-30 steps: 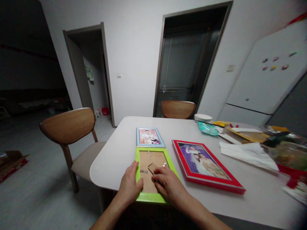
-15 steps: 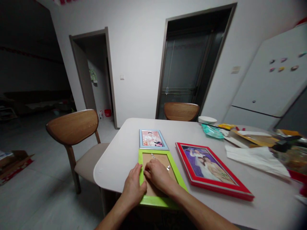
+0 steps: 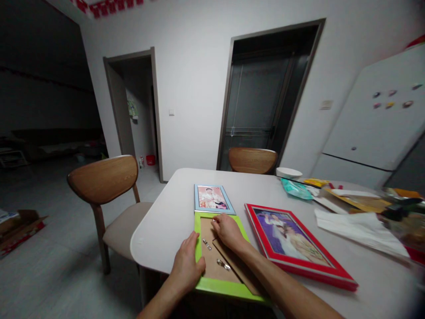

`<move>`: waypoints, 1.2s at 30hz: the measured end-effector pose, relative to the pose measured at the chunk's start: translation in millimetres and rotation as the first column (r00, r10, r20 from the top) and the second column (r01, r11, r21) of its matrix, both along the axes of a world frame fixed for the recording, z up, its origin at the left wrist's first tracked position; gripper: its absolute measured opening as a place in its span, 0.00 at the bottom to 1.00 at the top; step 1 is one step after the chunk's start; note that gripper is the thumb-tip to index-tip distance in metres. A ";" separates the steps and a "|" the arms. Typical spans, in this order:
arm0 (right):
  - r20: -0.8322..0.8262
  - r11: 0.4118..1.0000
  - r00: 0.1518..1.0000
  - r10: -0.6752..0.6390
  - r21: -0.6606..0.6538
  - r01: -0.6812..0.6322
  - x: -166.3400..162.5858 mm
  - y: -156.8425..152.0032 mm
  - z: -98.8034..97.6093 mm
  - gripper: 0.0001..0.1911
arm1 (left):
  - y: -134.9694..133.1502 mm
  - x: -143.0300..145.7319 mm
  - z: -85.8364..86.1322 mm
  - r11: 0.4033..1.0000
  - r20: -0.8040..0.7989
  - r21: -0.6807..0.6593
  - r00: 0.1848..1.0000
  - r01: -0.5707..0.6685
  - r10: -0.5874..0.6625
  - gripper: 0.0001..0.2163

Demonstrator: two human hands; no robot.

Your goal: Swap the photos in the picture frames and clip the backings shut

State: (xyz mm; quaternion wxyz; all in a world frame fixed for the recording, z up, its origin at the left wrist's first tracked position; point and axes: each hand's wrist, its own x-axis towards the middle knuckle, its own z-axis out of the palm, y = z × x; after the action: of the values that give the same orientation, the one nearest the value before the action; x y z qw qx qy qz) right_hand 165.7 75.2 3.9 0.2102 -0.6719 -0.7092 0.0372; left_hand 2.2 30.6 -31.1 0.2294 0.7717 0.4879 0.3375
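At the near edge of the surface [image 3: 166, 232], a light-green photo frame [image 3: 229, 288] lies back side up, exposing its brown backing board [image 3: 210, 257]. The left hand [image 3: 187, 261] grasps the frame's left border, with the thumb on the inner side and the fingers along the outer edge. The right hand [image 3: 227, 230] is partly closed, fingertips gathered at the metal clip [image 3: 214, 219] near the board's far end; whether they pinch the clip cannot be told. A second clip [image 3: 206, 244] lies toward the left border, and a third [image 3: 223, 264] lies nearer the person. A brown support flap [image 3: 236, 262] extends along the board's right portion, partly covered by the right forearm.

Just beyond the frame is a blue-framed photograph [image 3: 212, 197], face up. To the right, apart from it, is a red-framed photograph [image 3: 292, 239], also face up. Farther right is a white paper sheet [image 3: 358, 226].
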 end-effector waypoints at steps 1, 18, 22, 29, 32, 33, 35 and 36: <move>0.006 1.000 1.000 -0.030 -0.006 0.030 3.5 4.9 -2.0 0.15 | 0.4 0.4 0.6 1.000 0.005 -0.009 1.000 0.002 -0.002 0.27; -0.013 1.000 1.000 0.026 0.000 -0.026 15.9 -18.7 16.3 0.17 | 1.4 -0.1 1.9 1.000 -0.012 -0.003 1.000 0.012 -0.012 0.27; -0.002 0.994 0.997 0.074 -0.080 -0.074 27.2 -55.5 17.1 0.21 | 1.2 0.2 1.5 1.000 -0.011 -0.004 1.000 0.007 -0.007 0.27; -0.066 0.991 0.995 0.075 -0.108 -0.082 22.3 -71.3 9.1 0.18 | -0.2 0.5 3.7 1.000 0.001 -0.025 1.000 -0.001 0.001 0.27; -0.092 0.992 0.993 0.080 -0.088 -0.089 25.1 -67.2 15.5 0.19 | -0.4 1.1 5.8 0.999 0.037 -0.048 0.999 -0.008 0.010 0.27; -0.091 0.993 0.993 0.080 -0.080 -0.087 25.7 -66.7 19.2 0.18 | -0.2 1.8 7.2 0.998 0.063 -0.061 0.998 -0.008 0.012 0.26; -0.091 0.995 0.993 0.072 -0.058 -0.078 23.8 -67.3 28.1 0.18 | 0.9 4.1 11.5 0.994 0.170 -0.104 0.985 -0.009 0.027 0.23; -0.096 0.996 0.993 0.071 -0.043 -0.076 20.8 -68.4 32.9 0.18 | 1.7 5.7 14.1 0.991 0.257 -0.135 0.966 -0.002 0.037 0.20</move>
State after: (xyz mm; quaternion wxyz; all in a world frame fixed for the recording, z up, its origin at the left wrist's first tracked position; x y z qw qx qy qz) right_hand 186.5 6.8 36.8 0.2263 -0.6475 -0.7217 0.0932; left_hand 7.9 32.3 -17.0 0.3391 0.6990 0.4827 0.4042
